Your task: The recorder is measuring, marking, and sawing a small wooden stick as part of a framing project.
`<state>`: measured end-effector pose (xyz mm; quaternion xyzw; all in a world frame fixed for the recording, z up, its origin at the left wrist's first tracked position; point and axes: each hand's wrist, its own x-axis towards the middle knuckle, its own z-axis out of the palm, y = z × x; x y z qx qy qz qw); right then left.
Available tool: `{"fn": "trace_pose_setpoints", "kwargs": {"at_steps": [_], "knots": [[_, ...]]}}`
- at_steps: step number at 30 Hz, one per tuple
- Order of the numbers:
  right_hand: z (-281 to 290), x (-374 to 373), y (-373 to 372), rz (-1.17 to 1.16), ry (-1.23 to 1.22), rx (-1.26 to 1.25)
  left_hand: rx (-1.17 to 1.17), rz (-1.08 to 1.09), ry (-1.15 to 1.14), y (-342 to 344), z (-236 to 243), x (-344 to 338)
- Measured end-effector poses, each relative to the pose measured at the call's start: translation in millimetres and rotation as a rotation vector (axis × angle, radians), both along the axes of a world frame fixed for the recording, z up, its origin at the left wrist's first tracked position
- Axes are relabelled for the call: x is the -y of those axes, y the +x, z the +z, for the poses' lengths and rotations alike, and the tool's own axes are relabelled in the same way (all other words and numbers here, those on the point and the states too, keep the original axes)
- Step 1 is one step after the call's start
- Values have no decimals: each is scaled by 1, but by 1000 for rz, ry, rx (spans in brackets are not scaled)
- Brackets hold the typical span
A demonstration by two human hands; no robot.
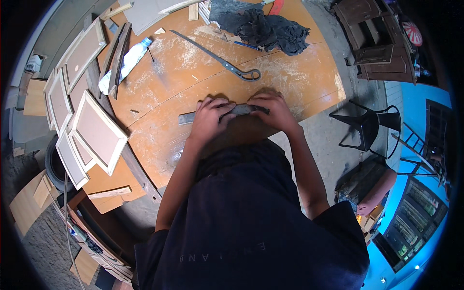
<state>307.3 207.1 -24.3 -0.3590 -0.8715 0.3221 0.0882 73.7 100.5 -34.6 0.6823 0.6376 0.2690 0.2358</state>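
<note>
A flat dark-grey strip [186, 118] lies crosswise close to the table's near edge, its left end sticking out past my left hand. My left hand [211, 116] is closed over it, fingers curled on the far side. Farther right, my right hand [273, 111] grips the same strip near its other end, which the fingers partly cover. Between the thumbs a short stretch of the strip shows; what it is made of I cannot tell. Beyond my hands lies a handsaw [209, 52] with a dark looped handle, apart from both.
The orange-brown wooden table [159, 104] carries pale dust. A crumpled black cloth [263, 29] lies at the back. On the left are a plastic bottle [131, 60], dark wooden strips [117, 60] and several framed panels [99, 130]. A black chair [367, 125] stands right of the table.
</note>
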Motion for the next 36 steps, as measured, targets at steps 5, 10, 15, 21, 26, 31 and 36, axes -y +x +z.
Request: {"fn": "trace_pose_setpoints", "kwargs": {"at_steps": [5,10,15,21,26,31,36], "knots": [[9,-10,-1,22,-219,-70,50,-13,-86,-4,1,-5],[8,-11,-1,30,-194,-104,119,-16,-98,-5,0,-9],[8,-9,-1,-8,-164,-115,127,8,-114,-3,3,-10],[2,-11,-6,-21,-199,-116,114,25,-62,-4,0,-8],[-1,-10,-3,-22,64,-155,-84,158,272,10,21,4],[9,-21,8,-161,-66,-270,7,131,187,-1,-3,34],[11,-26,18,-233,-59,-256,-81,155,155,1,4,40]]}}
